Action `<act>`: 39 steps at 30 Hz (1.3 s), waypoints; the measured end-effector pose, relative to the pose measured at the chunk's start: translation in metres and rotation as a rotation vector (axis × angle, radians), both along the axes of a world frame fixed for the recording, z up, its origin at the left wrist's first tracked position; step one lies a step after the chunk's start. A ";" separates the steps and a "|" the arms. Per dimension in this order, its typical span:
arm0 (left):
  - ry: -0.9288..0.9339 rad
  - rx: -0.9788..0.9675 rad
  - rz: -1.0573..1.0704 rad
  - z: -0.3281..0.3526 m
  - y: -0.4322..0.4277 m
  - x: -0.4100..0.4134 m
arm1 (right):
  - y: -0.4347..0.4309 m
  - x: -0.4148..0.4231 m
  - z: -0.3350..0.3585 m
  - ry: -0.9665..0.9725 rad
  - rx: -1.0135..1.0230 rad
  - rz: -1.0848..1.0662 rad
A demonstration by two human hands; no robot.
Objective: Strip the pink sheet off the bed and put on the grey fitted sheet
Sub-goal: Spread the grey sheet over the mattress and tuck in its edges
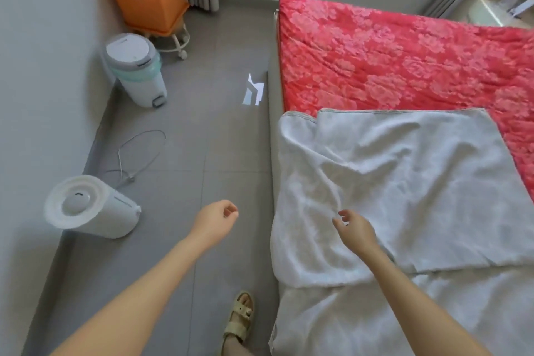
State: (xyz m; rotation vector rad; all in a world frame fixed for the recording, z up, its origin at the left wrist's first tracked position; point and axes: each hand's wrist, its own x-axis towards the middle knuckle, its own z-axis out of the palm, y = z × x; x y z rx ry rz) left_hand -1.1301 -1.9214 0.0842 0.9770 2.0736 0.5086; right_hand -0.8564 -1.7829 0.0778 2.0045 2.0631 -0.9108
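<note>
The right hand (pixel 354 230) hovers low over the bed (pixel 276 95), fingers loosely curled and holding nothing. The left hand (pixel 215 224) hangs beside the bed over the floor, likewise loose and empty. The grey fitted sheet (pixel 404 182) lies rumpled on the bed's near part, and the pink sheet (pixel 404 52) covers the bed's far part. A sandalled foot (pixel 239 316) stands beside the bed.

open floor aisle (pixel 225 153), bins (pixel 135 72) along wall
</note>
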 end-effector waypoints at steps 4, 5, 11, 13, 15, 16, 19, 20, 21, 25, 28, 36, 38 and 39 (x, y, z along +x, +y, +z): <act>0.050 0.079 -0.019 -0.001 0.112 -0.034 | 0.075 -0.038 -0.008 -0.006 0.035 0.026; 0.070 0.087 -0.041 -0.005 0.138 -0.040 | 0.095 -0.047 -0.012 -0.005 0.046 0.035; 0.149 0.092 -0.159 -0.047 0.292 -0.074 | 0.218 -0.096 -0.042 -0.050 0.066 0.004; 0.167 0.086 -0.230 -0.063 0.339 -0.083 | 0.260 -0.108 -0.052 -0.067 0.087 -0.007; 0.199 0.074 -0.311 -0.078 0.383 -0.088 | 0.300 -0.119 -0.060 -0.080 0.117 0.005; 0.215 0.066 -0.354 -0.085 0.402 -0.089 | 0.317 -0.123 -0.063 -0.099 0.116 0.018; 0.218 0.042 -0.468 -0.107 0.452 -0.084 | 0.359 -0.132 -0.076 -0.166 0.081 0.066; 0.205 0.044 -0.516 -0.114 0.467 -0.081 | 0.373 -0.134 -0.081 -0.190 0.088 0.114; 0.197 0.044 -0.577 -0.122 0.480 -0.077 | 0.387 -0.135 -0.088 -0.218 0.100 0.179; 0.259 0.031 -0.856 -0.158 0.515 -0.054 | 0.435 -0.146 -0.109 -0.358 -0.005 0.480; 0.294 -0.081 -0.954 -0.185 0.520 -0.038 | 0.458 -0.148 -0.127 -0.457 -0.119 0.659; 0.120 -0.130 -0.947 -0.157 0.548 -0.086 | 0.499 -0.122 -0.105 -0.459 0.138 0.620; 0.021 -0.120 -0.877 -0.139 0.570 -0.117 | 0.519 -0.123 -0.086 -0.438 0.032 0.493; -0.012 -0.102 -0.872 -0.128 0.582 -0.131 | 0.528 -0.126 -0.077 -0.429 0.057 0.467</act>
